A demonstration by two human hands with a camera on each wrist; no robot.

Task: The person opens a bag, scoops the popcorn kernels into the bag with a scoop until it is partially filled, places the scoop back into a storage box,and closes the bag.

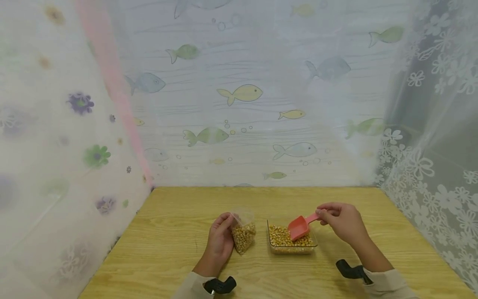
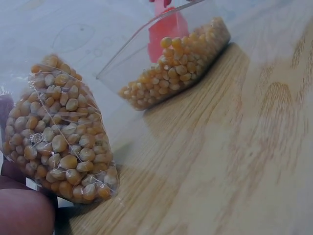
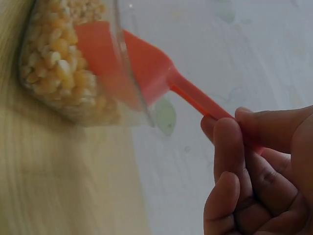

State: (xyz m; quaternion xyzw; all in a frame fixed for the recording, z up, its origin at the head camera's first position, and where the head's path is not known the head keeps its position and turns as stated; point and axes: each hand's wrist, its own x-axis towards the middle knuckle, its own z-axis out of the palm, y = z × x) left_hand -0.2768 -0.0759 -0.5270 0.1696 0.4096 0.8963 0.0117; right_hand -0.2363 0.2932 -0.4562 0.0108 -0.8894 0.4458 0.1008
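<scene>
A clear plastic bag [image 1: 243,238] full of yellow corn kernels is pinched near its top by my left hand [image 1: 219,241]. In the left wrist view the bag [image 2: 63,132] bulges with kernels, its lower end close to the table. My right hand [image 1: 345,222] grips the handle of a pink scoop [image 1: 299,227] between thumb and fingers. The scoop's blade dips into the corn kernels [image 1: 278,236] inside a clear rectangular container [image 1: 292,250]. In the right wrist view the scoop [image 3: 146,68] slants down over the container's rim, its tip among the kernels.
The container and both hands are over a wooden table [image 1: 168,232]. Behind the table hangs a fish-patterned curtain [image 1: 239,124]. Flower-patterned sheets [image 1: 89,158] flank the left and right sides. A black wrist mount [image 1: 220,285] sits at each cuff.
</scene>
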